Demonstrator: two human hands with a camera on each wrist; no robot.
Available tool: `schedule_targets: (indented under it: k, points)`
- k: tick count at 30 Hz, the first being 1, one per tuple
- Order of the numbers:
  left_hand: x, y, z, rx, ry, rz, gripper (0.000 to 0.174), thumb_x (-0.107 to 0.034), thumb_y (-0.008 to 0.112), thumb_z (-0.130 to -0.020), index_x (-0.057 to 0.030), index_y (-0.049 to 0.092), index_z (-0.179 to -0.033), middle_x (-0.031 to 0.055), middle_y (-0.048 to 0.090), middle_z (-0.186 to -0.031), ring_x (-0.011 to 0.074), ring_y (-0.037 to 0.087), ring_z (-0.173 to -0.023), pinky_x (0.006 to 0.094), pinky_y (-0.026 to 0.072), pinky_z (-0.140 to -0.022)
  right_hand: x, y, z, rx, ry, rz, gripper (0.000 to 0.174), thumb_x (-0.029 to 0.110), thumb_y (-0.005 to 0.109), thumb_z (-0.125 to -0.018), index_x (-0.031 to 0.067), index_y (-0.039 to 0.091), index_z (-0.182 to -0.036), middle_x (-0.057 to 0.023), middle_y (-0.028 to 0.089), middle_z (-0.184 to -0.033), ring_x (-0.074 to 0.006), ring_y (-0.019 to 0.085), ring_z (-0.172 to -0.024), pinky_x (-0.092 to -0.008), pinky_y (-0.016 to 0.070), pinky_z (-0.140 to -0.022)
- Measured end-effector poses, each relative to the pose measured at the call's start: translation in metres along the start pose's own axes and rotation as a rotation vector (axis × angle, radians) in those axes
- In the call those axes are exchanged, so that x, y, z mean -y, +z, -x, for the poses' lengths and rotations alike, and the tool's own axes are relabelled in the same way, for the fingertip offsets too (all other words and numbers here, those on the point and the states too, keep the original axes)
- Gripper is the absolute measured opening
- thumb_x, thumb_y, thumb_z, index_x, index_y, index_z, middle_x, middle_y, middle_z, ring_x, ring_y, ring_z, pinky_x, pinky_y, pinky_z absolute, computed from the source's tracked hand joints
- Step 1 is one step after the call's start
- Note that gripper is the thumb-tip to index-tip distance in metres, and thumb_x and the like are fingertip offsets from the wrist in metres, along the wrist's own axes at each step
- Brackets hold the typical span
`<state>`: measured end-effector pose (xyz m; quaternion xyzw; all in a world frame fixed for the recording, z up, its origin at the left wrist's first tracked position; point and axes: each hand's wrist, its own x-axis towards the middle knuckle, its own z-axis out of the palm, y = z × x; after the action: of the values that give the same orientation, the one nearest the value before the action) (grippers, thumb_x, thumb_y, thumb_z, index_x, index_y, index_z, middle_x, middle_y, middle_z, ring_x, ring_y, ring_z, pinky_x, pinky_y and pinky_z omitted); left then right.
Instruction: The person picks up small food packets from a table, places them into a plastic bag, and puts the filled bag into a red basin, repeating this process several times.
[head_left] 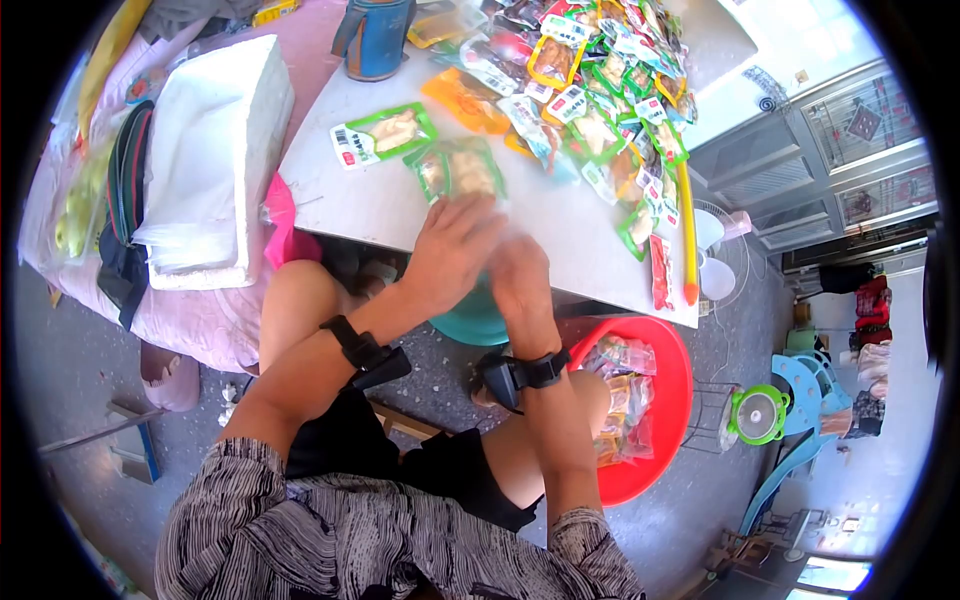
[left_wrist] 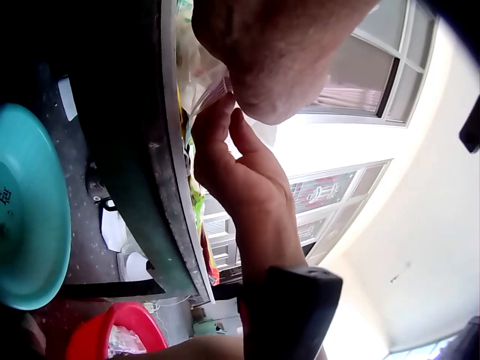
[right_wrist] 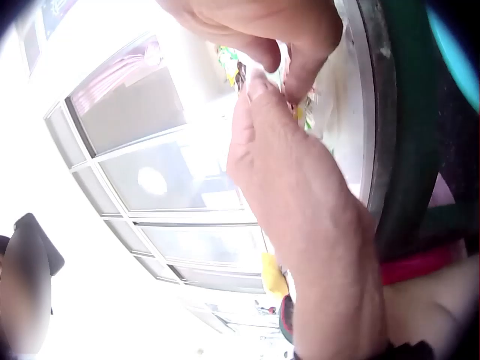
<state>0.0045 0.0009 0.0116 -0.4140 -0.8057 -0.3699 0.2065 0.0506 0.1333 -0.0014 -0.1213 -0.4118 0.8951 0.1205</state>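
Note:
In the head view, the left hand point(head_left: 455, 250) and right hand point(head_left: 520, 270) are close together at the table's front edge, slightly blurred. A clear, green-edged food packet point(head_left: 465, 170) lies just beyond the left fingers. In the left wrist view, the right hand point(left_wrist: 244, 169) pinches clear plastic point(left_wrist: 210, 94) between thumb and finger, beside the large left hand point(left_wrist: 274, 60). The left hand point(right_wrist: 300, 165) has its thumb and finger pinched together at a packet edge in the right wrist view, facing the curled right hand point(right_wrist: 270, 30). Another green-edged packet point(head_left: 395, 130) lies nearby.
A heap of packets point(head_left: 600, 90) covers the table's far right, with a yellow stick point(head_left: 687, 230) beside it. A blue mug point(head_left: 375, 40) stands at the back. White foam box point(head_left: 215, 150) is at left. Below are a red basin point(head_left: 675, 400) of packets and a teal basin point(head_left: 470, 322).

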Motion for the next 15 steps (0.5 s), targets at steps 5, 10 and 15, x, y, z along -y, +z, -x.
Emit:
schedule_targets:
  k: [5, 10, 15]
  points:
    - [-0.006, 0.003, 0.000, 0.016, 0.061, 0.059, 0.038, -0.008, 0.057, -0.083, -0.0056, 0.060, -0.121, 0.0112, 0.054, -0.131, 0.0304, 0.046, -0.126, 0.0482, 0.0355, -0.102, -0.027, -0.014, -0.019, 0.053, -0.545, 0.750, 0.019, 0.006, 0.044, -0.092, -0.0027, 0.056, -0.104, -0.0113, 0.060, -0.102, -0.0221, 0.061, -0.090, -0.0325, 0.0524, -0.081]
    - [0.001, 0.001, -0.003, 0.000, 0.070, 0.056, 0.035, -0.008, 0.057, -0.086, -0.0017, 0.060, -0.120, 0.0136, 0.057, -0.127, 0.0324, 0.050, -0.122, 0.0448, 0.0380, -0.101, -0.042, -0.028, -0.042, 0.034, -0.499, 0.722, 0.020, 0.004, 0.046, -0.089, -0.0041, 0.055, -0.105, -0.0120, 0.061, -0.100, -0.0218, 0.062, -0.088, -0.0323, 0.0542, -0.074]
    - [0.002, 0.000, -0.007, -0.056, -0.005, 0.218, 0.033, -0.006, 0.056, -0.086, -0.0006, 0.059, -0.118, 0.0179, 0.058, -0.123, 0.0360, 0.052, -0.117, 0.0426, 0.0423, -0.097, 0.015, 0.013, -0.009, -0.077, -0.099, 0.868, 0.015, 0.000, 0.050, -0.083, -0.0066, 0.060, -0.092, -0.0100, 0.062, -0.078, -0.0201, 0.063, -0.070, -0.0318, 0.0548, -0.061]
